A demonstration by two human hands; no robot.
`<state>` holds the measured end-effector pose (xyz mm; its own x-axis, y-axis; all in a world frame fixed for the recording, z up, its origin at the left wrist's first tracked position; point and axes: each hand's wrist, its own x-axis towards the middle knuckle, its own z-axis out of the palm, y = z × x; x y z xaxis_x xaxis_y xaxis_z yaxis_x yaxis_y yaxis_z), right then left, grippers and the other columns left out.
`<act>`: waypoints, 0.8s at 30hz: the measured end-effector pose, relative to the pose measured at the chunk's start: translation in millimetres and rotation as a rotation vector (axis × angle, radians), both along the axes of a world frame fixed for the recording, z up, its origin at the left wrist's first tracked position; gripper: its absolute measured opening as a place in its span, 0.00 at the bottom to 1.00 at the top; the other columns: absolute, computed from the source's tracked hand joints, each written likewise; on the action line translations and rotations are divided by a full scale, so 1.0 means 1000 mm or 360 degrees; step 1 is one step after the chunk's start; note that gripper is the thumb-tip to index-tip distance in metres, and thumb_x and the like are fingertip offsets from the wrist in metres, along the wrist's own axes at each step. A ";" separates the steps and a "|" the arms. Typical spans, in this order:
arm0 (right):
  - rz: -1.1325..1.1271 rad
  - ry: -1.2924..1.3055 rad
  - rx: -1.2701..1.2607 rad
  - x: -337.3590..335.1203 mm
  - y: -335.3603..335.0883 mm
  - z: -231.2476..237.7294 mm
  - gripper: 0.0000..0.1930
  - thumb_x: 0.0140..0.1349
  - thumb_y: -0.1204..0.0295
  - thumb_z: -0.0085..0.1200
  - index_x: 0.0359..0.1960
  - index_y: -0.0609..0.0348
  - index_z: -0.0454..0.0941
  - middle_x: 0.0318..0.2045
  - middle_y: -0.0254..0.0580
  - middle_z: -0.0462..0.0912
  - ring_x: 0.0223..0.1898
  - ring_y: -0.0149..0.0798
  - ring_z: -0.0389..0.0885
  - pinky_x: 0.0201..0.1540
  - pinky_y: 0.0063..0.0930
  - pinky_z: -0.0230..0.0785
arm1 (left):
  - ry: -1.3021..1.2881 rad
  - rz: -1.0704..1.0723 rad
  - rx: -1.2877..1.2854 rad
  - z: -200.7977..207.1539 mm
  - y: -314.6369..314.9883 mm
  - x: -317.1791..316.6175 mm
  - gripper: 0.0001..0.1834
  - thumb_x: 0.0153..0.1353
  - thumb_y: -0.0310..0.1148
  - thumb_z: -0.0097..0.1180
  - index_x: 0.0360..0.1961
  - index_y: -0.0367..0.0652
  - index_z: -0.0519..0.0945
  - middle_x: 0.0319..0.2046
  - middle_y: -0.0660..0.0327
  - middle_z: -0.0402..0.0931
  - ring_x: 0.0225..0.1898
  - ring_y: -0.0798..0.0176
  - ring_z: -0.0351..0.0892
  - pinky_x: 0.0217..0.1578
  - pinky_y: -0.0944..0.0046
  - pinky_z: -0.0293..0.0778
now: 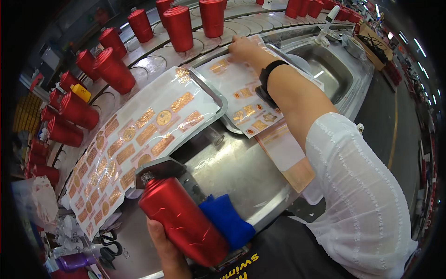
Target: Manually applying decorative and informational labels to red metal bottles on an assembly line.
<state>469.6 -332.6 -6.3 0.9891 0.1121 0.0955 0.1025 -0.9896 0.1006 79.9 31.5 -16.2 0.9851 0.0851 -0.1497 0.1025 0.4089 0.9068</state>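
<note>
My left hand (163, 244) is wrapped round a red metallic bottle (181, 218), which is tilted with its narrow neck pointing up and left. Beyond it, my right arm stretches to the far edge of a sheet of gold decals (239, 76). There my right hand (246, 50) has its fingers curled together; whatever is in them is too small to make out. Left of that lies a larger sheet (160, 100) with rows of gold and pink decals on clear backing. A blue cloth (226, 222) rests beside the bottle.
Red bottles (179, 28) stand along a curved conveyor of round plates (144, 67). To the far right is a steel sink (330, 74) with a white-handled tap (331, 16). Black scissors (109, 251) and a purple object (72, 262) lie at lower left. A steel worktop (227, 167) spans the middle.
</note>
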 end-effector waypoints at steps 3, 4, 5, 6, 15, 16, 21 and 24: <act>-0.0060 0.0028 0.0114 0.001 0.001 0.000 0.19 0.53 0.57 0.62 0.46 0.47 0.84 0.56 0.42 0.72 0.60 0.50 0.69 0.59 0.46 0.68 | -0.0027 -0.0046 0.0045 -0.003 0.002 0.000 0.42 0.67 0.64 0.42 0.66 0.38 0.63 0.57 0.50 0.72 0.54 0.52 0.76 0.55 0.52 0.74; -0.0040 0.0023 0.0111 0.003 0.003 0.000 0.18 0.53 0.58 0.62 0.44 0.47 0.84 0.55 0.42 0.72 0.60 0.50 0.68 0.59 0.45 0.68 | -0.0027 -0.0044 0.0045 -0.003 0.001 0.000 0.42 0.66 0.64 0.42 0.66 0.38 0.62 0.57 0.50 0.72 0.54 0.52 0.77 0.54 0.52 0.75; -0.0038 0.0020 0.0099 0.003 -0.001 -0.001 0.16 0.53 0.58 0.62 0.42 0.47 0.84 0.55 0.42 0.72 0.60 0.50 0.68 0.59 0.45 0.67 | -0.0025 -0.0058 0.0035 -0.003 0.000 0.000 0.43 0.66 0.65 0.42 0.67 0.38 0.62 0.57 0.50 0.72 0.54 0.52 0.77 0.54 0.52 0.75; -0.0042 0.0021 0.0096 0.007 -0.006 -0.004 0.16 0.53 0.58 0.62 0.42 0.47 0.84 0.55 0.42 0.72 0.60 0.50 0.68 0.59 0.45 0.67 | -0.0024 -0.0062 0.0032 -0.003 -0.001 0.000 0.43 0.66 0.65 0.42 0.67 0.38 0.62 0.57 0.50 0.72 0.54 0.52 0.77 0.54 0.52 0.75; 0.0207 0.0003 0.0194 0.015 -0.011 -0.014 0.11 0.52 0.60 0.61 0.35 0.49 0.82 0.54 0.41 0.70 0.58 0.50 0.67 0.59 0.45 0.66 | -0.0024 -0.0016 0.0086 0.000 -0.001 0.000 0.43 0.66 0.66 0.42 0.66 0.38 0.63 0.57 0.51 0.73 0.53 0.54 0.77 0.53 0.54 0.75; 0.0188 0.0021 0.0174 0.016 -0.010 -0.014 0.12 0.52 0.60 0.61 0.37 0.48 0.82 0.55 0.41 0.69 0.58 0.50 0.67 0.58 0.46 0.66 | -0.0010 -0.0002 0.0053 -0.001 -0.001 0.000 0.43 0.66 0.66 0.41 0.66 0.38 0.63 0.57 0.51 0.73 0.53 0.54 0.77 0.53 0.54 0.75; 0.0160 0.0005 0.0206 0.023 -0.015 -0.020 0.13 0.55 0.59 0.60 0.39 0.48 0.83 0.54 0.42 0.70 0.57 0.49 0.68 0.57 0.46 0.67 | -0.0010 0.0002 0.0019 0.001 -0.003 0.000 0.41 0.68 0.64 0.40 0.66 0.38 0.63 0.57 0.51 0.73 0.53 0.54 0.77 0.54 0.54 0.75; 0.0284 -0.0082 0.0184 0.031 -0.025 -0.021 0.11 0.57 0.60 0.59 0.37 0.49 0.85 0.50 0.41 0.73 0.54 0.50 0.70 0.56 0.45 0.68 | -0.0029 -0.0039 0.0013 0.003 -0.004 0.000 0.41 0.68 0.63 0.39 0.66 0.38 0.63 0.57 0.51 0.72 0.54 0.54 0.76 0.54 0.54 0.74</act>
